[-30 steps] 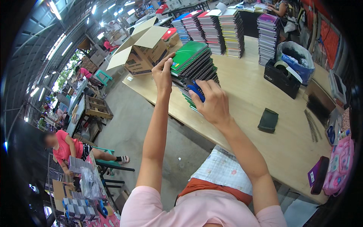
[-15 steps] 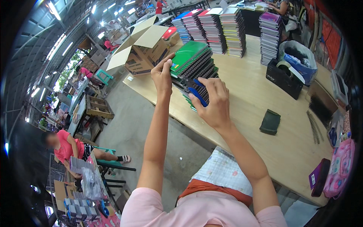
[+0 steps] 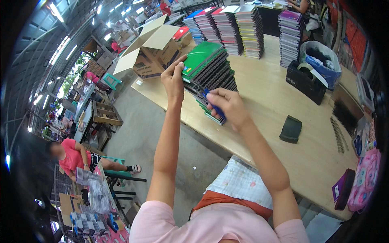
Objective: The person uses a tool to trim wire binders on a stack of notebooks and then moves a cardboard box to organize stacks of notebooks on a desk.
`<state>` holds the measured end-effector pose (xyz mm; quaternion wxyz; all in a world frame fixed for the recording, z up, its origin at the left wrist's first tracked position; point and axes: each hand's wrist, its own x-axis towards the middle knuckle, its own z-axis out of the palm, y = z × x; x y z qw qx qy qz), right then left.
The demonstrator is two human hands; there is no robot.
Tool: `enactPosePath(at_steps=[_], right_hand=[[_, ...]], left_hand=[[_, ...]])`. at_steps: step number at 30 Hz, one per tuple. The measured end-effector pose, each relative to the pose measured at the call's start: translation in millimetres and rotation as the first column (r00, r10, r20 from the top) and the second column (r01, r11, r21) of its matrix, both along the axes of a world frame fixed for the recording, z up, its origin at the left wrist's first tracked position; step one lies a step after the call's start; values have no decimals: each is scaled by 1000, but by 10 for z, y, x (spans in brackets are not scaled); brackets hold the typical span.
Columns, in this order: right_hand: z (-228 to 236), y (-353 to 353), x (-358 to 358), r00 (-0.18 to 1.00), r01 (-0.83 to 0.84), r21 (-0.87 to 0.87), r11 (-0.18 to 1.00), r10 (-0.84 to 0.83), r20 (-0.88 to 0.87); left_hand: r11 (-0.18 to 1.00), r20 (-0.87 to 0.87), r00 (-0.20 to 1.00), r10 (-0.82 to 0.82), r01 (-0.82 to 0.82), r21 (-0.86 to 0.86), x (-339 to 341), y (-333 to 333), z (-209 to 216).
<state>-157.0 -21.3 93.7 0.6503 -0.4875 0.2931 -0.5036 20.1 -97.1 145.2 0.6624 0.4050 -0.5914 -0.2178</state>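
A stack of spiral notebooks (image 3: pixel 219 73) stands near the table's left edge, with a green-covered notebook (image 3: pixel 201 56) on top. My left hand (image 3: pixel 174 81) is closed on the left edge of the upper notebooks, thumb on the green cover; the fingers underneath are hidden. In my right hand (image 3: pixel 231 106) are blue-handled pliers (image 3: pixel 219 111), held closed. Their jaws are at the near corner of the stack, by the end of a black wire spiral. What exactly the jaws pinch is too small to tell.
An open cardboard box (image 3: pixel 156 60) sits at the table's far left. Tall notebook stacks (image 3: pixel 248 34) line the back. To the right are a black tape dispenser (image 3: pixel 306 84), a bag-lined bin (image 3: pixel 324 65), a dark green block (image 3: pixel 290 129), loose spirals (image 3: pixel 338 133) and a pink pouch (image 3: pixel 364 178).
The pliers' handles have gone from spread to squeezed together, and my right hand has turned and dropped slightly. My left hand keeps its hold on the notebook.
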Motion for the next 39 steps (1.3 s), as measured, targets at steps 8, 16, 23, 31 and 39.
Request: enactPosePath(at_steps=[8,16,23,31,39], right_hand=[[-84,138,71,552,443,-804,397,-827,-103],[-82,-70,-67,981,-154,124,980,136,141],[-128,180,101,564,466,-783,412,-820,-95],[-172,143,122,759,424,-574,700,-621,-196],[-227,254,126,617,424,-771,476,-774,-138]], left_hand=[[1000,-33,999,-9,10,25,61,-21,-26],[1000,-14,1000,-22,22,10,11,-8,-3],[999,-26,999,-39,39,11,68,9,-18],[1000,-24,999,-27,27,1,-3,-1,-8],[999,-27,999,-35,35,2,42,9,-18]])
